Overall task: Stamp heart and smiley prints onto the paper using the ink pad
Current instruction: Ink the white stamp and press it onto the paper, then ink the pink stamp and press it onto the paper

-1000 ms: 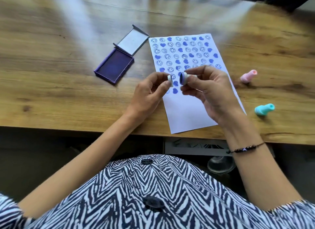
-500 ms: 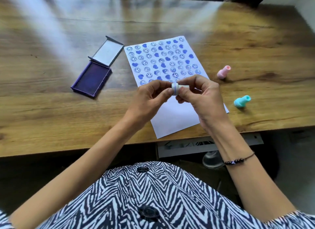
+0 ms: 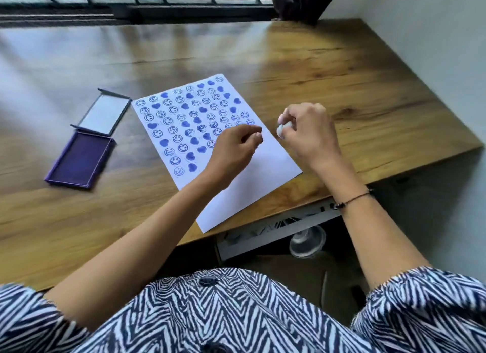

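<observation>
A white paper lies on the wooden table, its upper part covered with blue heart and smiley prints. To its left sits the open purple ink pad with its lid folded back. My right hand hovers over the paper's right edge, closed around a small white stamp whose end shows by the fingers. My left hand rests over the paper's middle with thumb and fingertips pinched; nothing is visible in it. The pink and teal stamps are hidden from view.
The table's right edge and front edge are close to the paper. A white wall stands at the right, a window frame at the back. Under the table lie a white rack and a round clear object.
The hands, which joined the white stamp and its cap together, have drawn apart. The right hand carried the stamp rightward. The view swung left and up, so the pink and teal stamps are hidden.
</observation>
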The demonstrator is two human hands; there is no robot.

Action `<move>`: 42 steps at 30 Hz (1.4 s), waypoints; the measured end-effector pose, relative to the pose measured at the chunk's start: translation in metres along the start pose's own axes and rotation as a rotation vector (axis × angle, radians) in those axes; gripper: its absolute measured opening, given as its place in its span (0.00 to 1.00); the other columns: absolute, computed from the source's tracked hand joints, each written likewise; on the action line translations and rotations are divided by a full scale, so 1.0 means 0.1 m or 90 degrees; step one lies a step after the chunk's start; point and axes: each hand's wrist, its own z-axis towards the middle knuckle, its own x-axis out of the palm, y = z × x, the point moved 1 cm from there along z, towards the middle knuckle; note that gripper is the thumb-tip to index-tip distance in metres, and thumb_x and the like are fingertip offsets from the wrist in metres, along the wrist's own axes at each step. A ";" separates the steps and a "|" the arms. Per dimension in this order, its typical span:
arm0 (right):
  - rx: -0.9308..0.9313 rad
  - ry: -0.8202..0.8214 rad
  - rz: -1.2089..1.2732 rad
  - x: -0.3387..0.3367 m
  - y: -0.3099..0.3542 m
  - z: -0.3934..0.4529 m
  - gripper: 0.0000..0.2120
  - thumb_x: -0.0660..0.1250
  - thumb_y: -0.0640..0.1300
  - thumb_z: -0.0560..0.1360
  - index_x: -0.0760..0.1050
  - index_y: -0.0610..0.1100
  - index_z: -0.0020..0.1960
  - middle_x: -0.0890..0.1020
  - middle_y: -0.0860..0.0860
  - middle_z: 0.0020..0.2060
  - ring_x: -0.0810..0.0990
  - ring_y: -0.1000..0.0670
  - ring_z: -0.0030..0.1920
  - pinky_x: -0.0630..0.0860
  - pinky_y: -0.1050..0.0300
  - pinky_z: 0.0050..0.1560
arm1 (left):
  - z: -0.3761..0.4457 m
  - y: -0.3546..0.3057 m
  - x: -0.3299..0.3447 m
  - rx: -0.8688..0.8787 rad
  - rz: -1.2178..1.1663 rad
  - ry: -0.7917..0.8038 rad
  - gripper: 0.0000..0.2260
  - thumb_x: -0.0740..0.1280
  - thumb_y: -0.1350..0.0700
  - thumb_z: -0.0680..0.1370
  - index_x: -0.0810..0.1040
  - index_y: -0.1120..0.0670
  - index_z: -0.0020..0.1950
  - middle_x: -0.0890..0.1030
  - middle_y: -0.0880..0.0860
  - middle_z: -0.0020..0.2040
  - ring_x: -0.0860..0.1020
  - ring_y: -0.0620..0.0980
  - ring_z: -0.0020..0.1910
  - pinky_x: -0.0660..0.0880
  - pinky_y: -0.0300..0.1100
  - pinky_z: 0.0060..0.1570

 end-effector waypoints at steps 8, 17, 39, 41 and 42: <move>-0.031 0.043 -0.252 0.13 -0.23 0.07 0.09 0.60 0.37 0.74 0.74 0.45 0.51 0.81 0.40 0.49 0.72 0.39 0.56 0.67 0.45 0.56 | 0.00 0.06 -0.06 -0.033 -0.007 -0.015 0.11 0.62 0.59 0.74 0.79 0.56 0.54 0.81 0.53 0.44 0.76 0.47 0.41 0.75 0.52 0.57; -0.142 -0.005 -0.168 0.20 0.57 0.42 0.07 0.62 0.38 0.72 0.76 0.36 0.47 0.79 0.37 0.48 0.73 0.38 0.55 0.73 0.50 0.48 | -0.14 0.19 -0.62 -0.068 -0.022 -0.151 0.10 0.63 0.57 0.73 0.79 0.51 0.52 0.83 0.49 0.42 0.77 0.41 0.35 0.76 0.40 0.34; -0.057 0.372 0.506 0.42 1.21 0.51 0.06 0.75 0.34 0.63 0.79 0.37 0.38 0.80 0.49 0.25 0.75 0.53 0.25 0.74 0.64 0.28 | -0.24 0.21 -1.05 -0.004 -0.145 -0.254 0.10 0.68 0.59 0.73 0.78 0.54 0.54 0.82 0.51 0.41 0.80 0.45 0.38 0.78 0.38 0.44; -0.059 0.405 0.533 0.52 1.35 0.47 0.08 0.75 0.35 0.64 0.78 0.34 0.40 0.80 0.48 0.26 0.75 0.54 0.25 0.74 0.65 0.27 | -0.32 0.25 -1.18 0.006 -0.157 -0.283 0.08 0.68 0.58 0.73 0.78 0.50 0.51 0.82 0.50 0.41 0.80 0.44 0.39 0.78 0.36 0.44; -0.063 0.424 0.542 0.56 1.43 0.45 0.08 0.75 0.35 0.64 0.78 0.34 0.40 0.79 0.47 0.27 0.75 0.55 0.24 0.74 0.66 0.27 | -0.37 0.28 -1.25 0.011 -0.156 -0.301 0.07 0.68 0.58 0.73 0.78 0.49 0.49 0.82 0.50 0.41 0.80 0.44 0.39 0.78 0.37 0.44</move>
